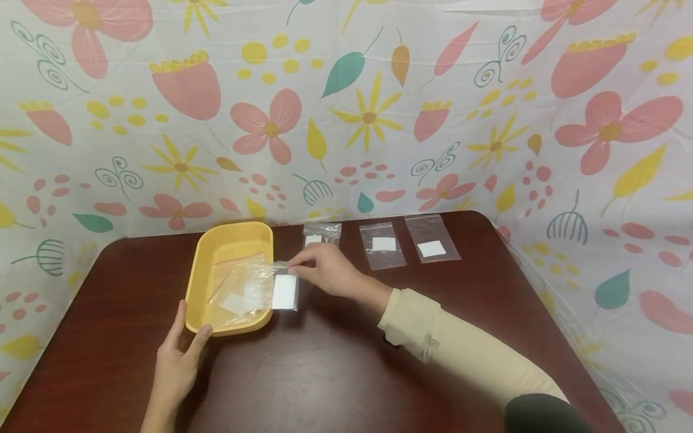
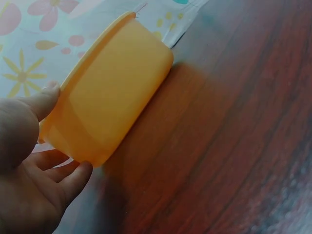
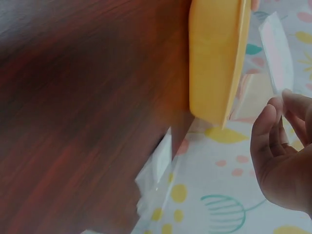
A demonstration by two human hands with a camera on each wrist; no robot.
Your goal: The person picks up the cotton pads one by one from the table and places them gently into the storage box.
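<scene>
My left hand (image 1: 175,367) grips the near left corner of a yellow plastic tray (image 1: 234,239), thumb and fingers on either side of its wall in the left wrist view. Between the thumb and fingertips of my right hand (image 1: 331,270) is the edge of a clear zip bag (image 1: 284,292) with a white card in it. That bag hangs over the tray's right rim. Inside the tray lie other clear bags (image 1: 234,302), overlapping one another. From the right wrist side, the pinched bag (image 3: 277,53) stands up above the tray wall (image 3: 214,63).
Along the table's far edge lie three more clear bags with white pieces: one partly behind my right hand (image 1: 323,230), a middle bag (image 1: 385,257), and a right bag (image 1: 441,233). A flowered curtain (image 1: 346,150) hangs right behind the dark wooden table (image 1: 325,379).
</scene>
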